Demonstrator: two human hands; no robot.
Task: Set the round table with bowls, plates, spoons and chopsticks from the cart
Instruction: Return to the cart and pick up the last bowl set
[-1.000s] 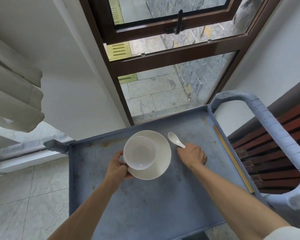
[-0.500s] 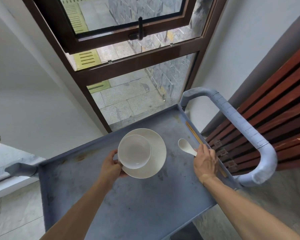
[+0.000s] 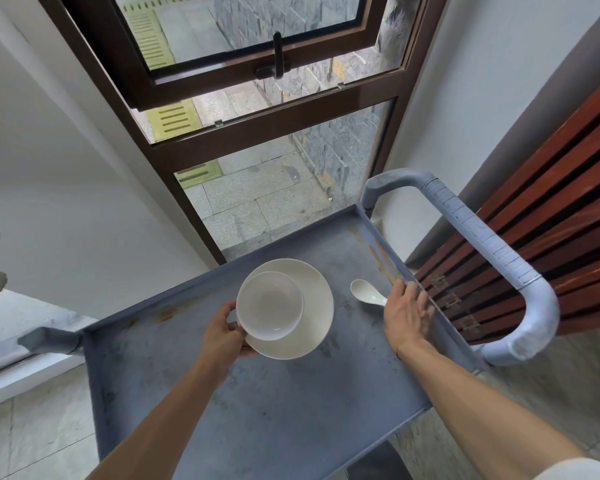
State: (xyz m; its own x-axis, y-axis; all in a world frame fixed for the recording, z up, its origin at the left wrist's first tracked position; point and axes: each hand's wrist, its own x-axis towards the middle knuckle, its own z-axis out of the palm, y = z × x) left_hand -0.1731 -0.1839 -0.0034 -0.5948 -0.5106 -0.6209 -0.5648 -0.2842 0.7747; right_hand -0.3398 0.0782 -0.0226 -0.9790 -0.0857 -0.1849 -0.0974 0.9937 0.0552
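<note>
A white bowl (image 3: 269, 304) sits on a white plate (image 3: 317, 320). My left hand (image 3: 222, 336) grips the plate's near-left rim and holds both just above the grey-blue cart tray (image 3: 274, 410). A white ceramic spoon (image 3: 362, 292) points up-left, and its handle is tucked under my right hand (image 3: 407, 315). That hand's fingers stretch out to the tray's right rim, over the near end of a pair of wooden chopsticks (image 3: 381, 258) lying along that rim. The round table is out of view.
The cart's pale blue tubular handle (image 3: 499, 258) arches along the right side. Behind it stands a red-brown slatted panel (image 3: 551, 188). A dark-framed window (image 3: 257, 140) rises beyond the tray's far edge. Pale tiled floor (image 3: 32, 427) lies to the left.
My right hand carried the spoon from beside the plate over to the tray's right rim, reaching the chopsticks. The left hand kept its hold on plate and bowl. The view swung right.
</note>
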